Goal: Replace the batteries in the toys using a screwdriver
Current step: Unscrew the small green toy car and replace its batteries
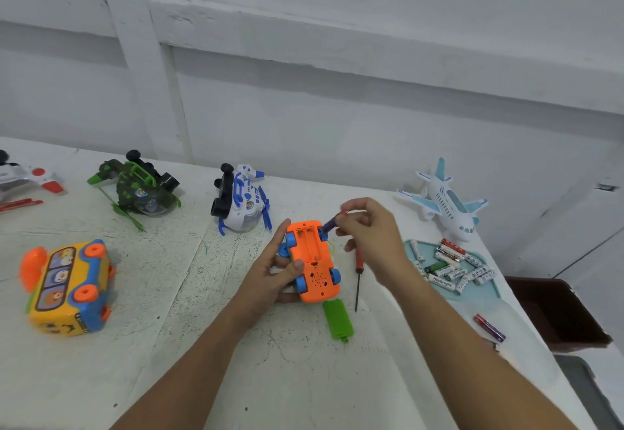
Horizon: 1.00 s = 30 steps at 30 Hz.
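battery (329,225) pinched in the right hand (371,234) hangs over the orange car (312,261), which the left hand (270,274) grips; a slip or wrong polarity could spoil seating.

The orange car (312,261) sits belly-up, battery bay open, with its green cover (338,319) on the table just beside it. A purple battery (329,224) tilts over its far corner. The screwdriver (358,264) lies alongside.

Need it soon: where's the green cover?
Head view, centre-right: the green cover lies on the table just below the orange toy car, left of the screwdriver.
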{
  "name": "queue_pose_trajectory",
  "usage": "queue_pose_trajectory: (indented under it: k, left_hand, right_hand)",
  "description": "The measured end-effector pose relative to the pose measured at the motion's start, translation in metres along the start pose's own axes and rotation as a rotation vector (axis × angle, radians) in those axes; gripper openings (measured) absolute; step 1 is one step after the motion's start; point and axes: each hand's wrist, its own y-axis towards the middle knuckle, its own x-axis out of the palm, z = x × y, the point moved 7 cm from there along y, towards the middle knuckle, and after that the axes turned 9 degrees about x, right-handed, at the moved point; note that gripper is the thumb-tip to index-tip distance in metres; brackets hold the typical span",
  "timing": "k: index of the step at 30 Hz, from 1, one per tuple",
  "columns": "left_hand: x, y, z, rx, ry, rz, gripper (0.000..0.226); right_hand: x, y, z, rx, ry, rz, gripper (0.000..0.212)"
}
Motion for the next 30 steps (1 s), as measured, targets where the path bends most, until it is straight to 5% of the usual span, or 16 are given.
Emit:
queue_pose_trajectory:
  k: [12, 22, 30]
  left_hand:
    - [-0.002, 0.001, 0.002, 0.015, 0.025, -0.019, 0.073]
    - [-0.002, 0.0, 0.005, -0.002, 0.052, -0.023, 0.073]
    - [-0.003, 0.003, 0.001, -0.012, 0.019, -0.033, 0.074]
  right_hand:
    - [0.04, -0.034, 0.035, -0.302, -0.471, 0.237, 0.013]
    - [0.041, -0.031, 0.042, -0.232, -0.518, 0.106, 0.024]
    - [0.044, -0.031, 0.038, -0.359, -0.602, 0.033, 0.027]
